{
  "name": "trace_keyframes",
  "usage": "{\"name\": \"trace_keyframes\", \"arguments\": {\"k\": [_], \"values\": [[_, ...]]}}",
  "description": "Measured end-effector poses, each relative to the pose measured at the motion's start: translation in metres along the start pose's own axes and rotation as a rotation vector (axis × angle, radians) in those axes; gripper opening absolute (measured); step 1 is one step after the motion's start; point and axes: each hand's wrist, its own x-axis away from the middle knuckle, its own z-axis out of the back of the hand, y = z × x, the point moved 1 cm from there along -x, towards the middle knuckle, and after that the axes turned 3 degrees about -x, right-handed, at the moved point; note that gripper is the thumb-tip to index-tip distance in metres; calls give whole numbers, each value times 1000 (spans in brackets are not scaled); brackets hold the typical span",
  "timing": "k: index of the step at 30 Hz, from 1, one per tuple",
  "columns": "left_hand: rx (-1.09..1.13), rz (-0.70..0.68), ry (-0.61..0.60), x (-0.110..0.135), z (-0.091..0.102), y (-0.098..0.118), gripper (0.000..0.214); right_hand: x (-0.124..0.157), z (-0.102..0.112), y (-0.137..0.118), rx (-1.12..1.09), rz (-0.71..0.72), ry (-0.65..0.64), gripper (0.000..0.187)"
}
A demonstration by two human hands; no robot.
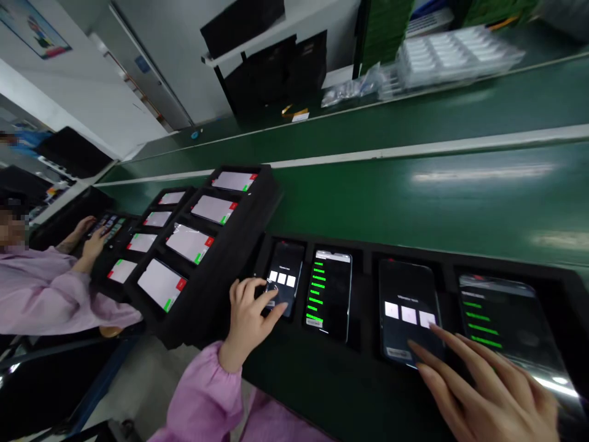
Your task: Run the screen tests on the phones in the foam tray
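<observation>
My left hand rests on the leftmost phone in a black foam tray, thumb touching its screen of white squares. My right hand is spread open, its fingertips on the third phone, which also shows white squares. The second phone and the fourth phone show green lines of text. Neither hand grips anything.
A stacked black tray of phones with pale screens sits at left. A co-worker in a pink sleeve taps phones further left. A green conveyor belt runs behind, with clear plastic trays at the far side.
</observation>
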Motion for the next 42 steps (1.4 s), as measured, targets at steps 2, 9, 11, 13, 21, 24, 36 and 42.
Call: {"name": "trace_keyframes", "arguments": {"k": [2, 9, 11, 13, 21, 24, 36, 42], "values": [[17, -28, -20, -13, -3, 6, 29, -11, 7, -9, 93, 50, -6, 36], [57, -114, -14, -24, 3, 36, 37, -22, 14, -16, 169, 87, 7, 28], [82, -143, -23, -20, 6, 45, 39, -22, 14, -17, 173, 85, 8, 26], [99, -173, -46, -19, 6, 53, 39, -22, 15, -18, 176, 83, 9, 27], [70, -164, -83, -20, -2, 63, 46, -24, 16, -18, 188, 76, -4, 34], [81, -174, -64, -10, 0, 59, 45, -24, 16, -17, 199, 81, -2, 32], [77, -321, -60, 3, -11, 54, 43, -44, 15, -24, 194, -106, -17, 35], [-7, -358, 151, 12, -47, 47, 42, -57, 27, -16, 307, 23, 117, 30]]}}
